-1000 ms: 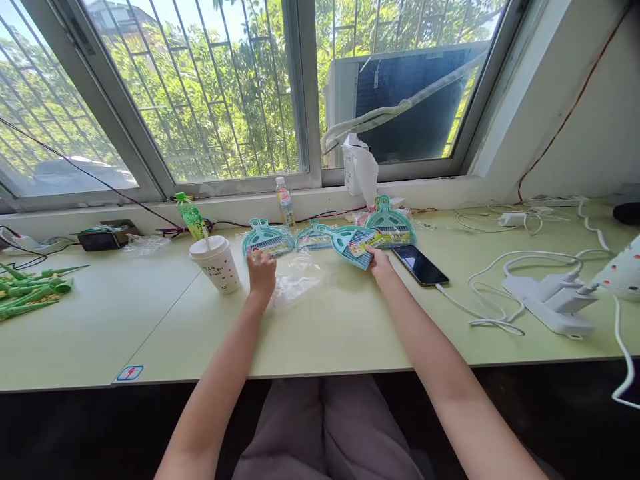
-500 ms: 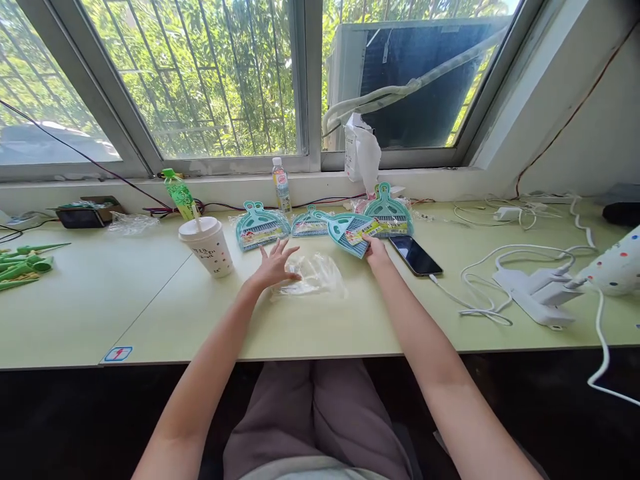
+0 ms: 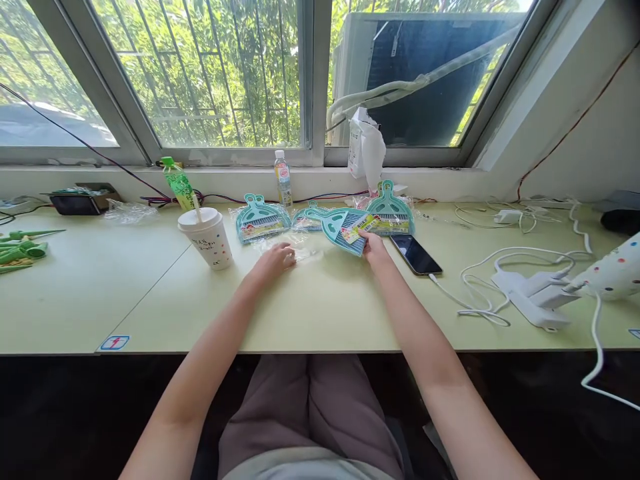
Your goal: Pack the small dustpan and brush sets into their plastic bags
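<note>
My right hand (image 3: 373, 246) grips a teal mini dustpan (image 3: 341, 227) at its wide edge, with a striped brush and a yellow-green label on its face. The dustpan's handle points left. My left hand (image 3: 275, 260) is closed at the near side of a crumpled clear plastic bag (image 3: 303, 251), its fingers curled into the film. Behind my hands stand more teal dustpans in clear wrap: one at the left (image 3: 261, 220), one at the right (image 3: 393, 210), and a partly covered one (image 3: 307, 218) between them.
A lidded cup with a straw (image 3: 206, 239) stands left of my left hand. Bottles, green (image 3: 179, 183) and clear (image 3: 283, 179), stand by the window. A phone (image 3: 416, 255) on a cable lies right, near a power strip (image 3: 533, 300). Green items (image 3: 23, 250) lie far left.
My left hand went from spread fingers to curled ones and pushed the plastic bag away, toward the dustpans. My right hand still holds its dustpan, now slightly further left.
</note>
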Motion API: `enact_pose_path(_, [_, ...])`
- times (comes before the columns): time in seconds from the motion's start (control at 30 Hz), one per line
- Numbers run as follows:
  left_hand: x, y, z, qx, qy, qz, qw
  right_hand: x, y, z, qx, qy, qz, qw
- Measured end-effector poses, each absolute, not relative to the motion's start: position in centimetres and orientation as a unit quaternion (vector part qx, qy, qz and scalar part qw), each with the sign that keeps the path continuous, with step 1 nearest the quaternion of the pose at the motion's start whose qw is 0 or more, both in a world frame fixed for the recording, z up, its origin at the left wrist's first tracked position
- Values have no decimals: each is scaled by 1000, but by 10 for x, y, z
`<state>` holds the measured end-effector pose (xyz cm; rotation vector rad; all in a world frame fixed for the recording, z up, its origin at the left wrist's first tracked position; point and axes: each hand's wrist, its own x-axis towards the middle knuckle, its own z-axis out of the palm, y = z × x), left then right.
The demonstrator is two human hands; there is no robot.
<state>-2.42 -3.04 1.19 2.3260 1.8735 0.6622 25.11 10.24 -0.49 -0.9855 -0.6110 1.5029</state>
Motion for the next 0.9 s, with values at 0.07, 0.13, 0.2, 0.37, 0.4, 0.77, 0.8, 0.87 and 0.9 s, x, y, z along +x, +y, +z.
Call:
enact_pose_path(0.07, [-25,-30,13,751,631,195,-7,249,96,1,-396,-293,670,556])
enact_pose_path(0.13, [-27,-28,15,715,671,189,-45,248,88,8,-370,-334,692,522])
enact_pose_path(0.2, [-32,-26,18,658,716,222,-72,246,78,15,-353,-379,704,487])
enact_pose_path(0.37, [-40,-22,21,558,740,370,-66,238,61,26,-348,-439,718,413])
enact_pose_path(0.4, [-40,-22,22,553,735,388,-63,236,60,27,-354,-434,716,417])
enact_pose_path(0.77, [-19,-32,23,568,708,403,-118,197,41,16,-363,-431,638,525])
enact_pose_path(0.8, [-18,-33,24,567,703,408,-134,193,35,16,-352,-453,640,512])
enact_pose_path(0.87, [-16,-35,27,580,689,408,-151,184,24,18,-327,-493,642,487])
enact_pose_path(0.9, [-16,-36,27,595,679,403,-150,181,19,18,-316,-507,643,480])
